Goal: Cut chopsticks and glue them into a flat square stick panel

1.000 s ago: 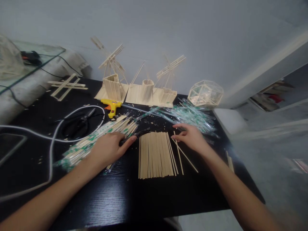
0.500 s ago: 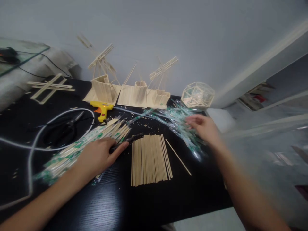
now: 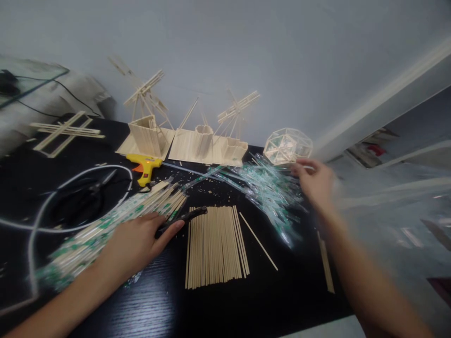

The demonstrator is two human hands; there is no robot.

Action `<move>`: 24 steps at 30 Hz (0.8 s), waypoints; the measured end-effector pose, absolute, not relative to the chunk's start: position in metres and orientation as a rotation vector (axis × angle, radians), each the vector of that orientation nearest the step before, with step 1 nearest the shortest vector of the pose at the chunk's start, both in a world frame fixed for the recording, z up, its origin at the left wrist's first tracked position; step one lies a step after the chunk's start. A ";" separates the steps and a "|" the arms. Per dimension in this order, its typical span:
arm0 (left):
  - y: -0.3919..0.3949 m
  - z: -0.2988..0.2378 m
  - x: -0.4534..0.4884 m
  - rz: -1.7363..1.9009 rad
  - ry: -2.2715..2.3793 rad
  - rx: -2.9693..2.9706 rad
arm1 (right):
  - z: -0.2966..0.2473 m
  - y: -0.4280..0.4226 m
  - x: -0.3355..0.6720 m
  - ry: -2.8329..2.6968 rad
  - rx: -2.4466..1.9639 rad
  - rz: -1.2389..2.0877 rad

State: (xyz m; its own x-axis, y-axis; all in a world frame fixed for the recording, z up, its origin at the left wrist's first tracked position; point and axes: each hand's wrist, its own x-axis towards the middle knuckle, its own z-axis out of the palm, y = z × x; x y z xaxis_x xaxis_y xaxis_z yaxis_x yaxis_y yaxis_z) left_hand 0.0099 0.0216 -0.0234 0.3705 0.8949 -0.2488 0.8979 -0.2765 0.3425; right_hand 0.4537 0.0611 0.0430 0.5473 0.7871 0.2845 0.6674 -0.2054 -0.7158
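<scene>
My left hand (image 3: 136, 239) is closed round a slim black tool (image 3: 192, 216), whose kind I cannot make out. The tool's tip reaches over the top left corner of a row of thin wooden sticks (image 3: 216, 249) lying side by side. One loose stick (image 3: 259, 241) lies right of the row. Under and beyond my left hand spreads a pile of sticks in green-printed clear wrappers (image 3: 98, 234). My right hand (image 3: 315, 180), thumb and fingers curled together, hovers beside the crumpled wrappers (image 3: 269, 188), near the wooden-stick polyhedron (image 3: 288, 146). Whatever it pinches is hidden.
A yellow glue gun (image 3: 144, 166) lies behind the wrapped sticks. Stick-built windmill models (image 3: 190, 145) stand along the wall. On the left are a crossed-stick frame (image 3: 66, 132), a white cable (image 3: 79, 230) and black-handled pliers (image 3: 95, 188). Short sticks (image 3: 326, 265) lie by my right forearm.
My right hand has moved right, away from over the crumpled wrappers, toward the polyhedron's side. The left hand keeps the black tool. The view has shifted slightly, showing short sticks at the right.
</scene>
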 end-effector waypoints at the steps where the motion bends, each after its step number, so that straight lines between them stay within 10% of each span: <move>1: 0.022 -0.023 0.010 -0.010 1.559 2.213 | 0.038 0.049 0.447 -1.242 -1.974 0.248; 7: 0.021 -0.024 0.011 0.004 1.596 2.216 | 0.001 -0.029 0.393 -1.527 -2.038 1.122; 24: 0.022 -0.021 0.014 -0.014 1.620 2.291 | -0.028 -0.037 0.343 -1.392 -1.875 1.236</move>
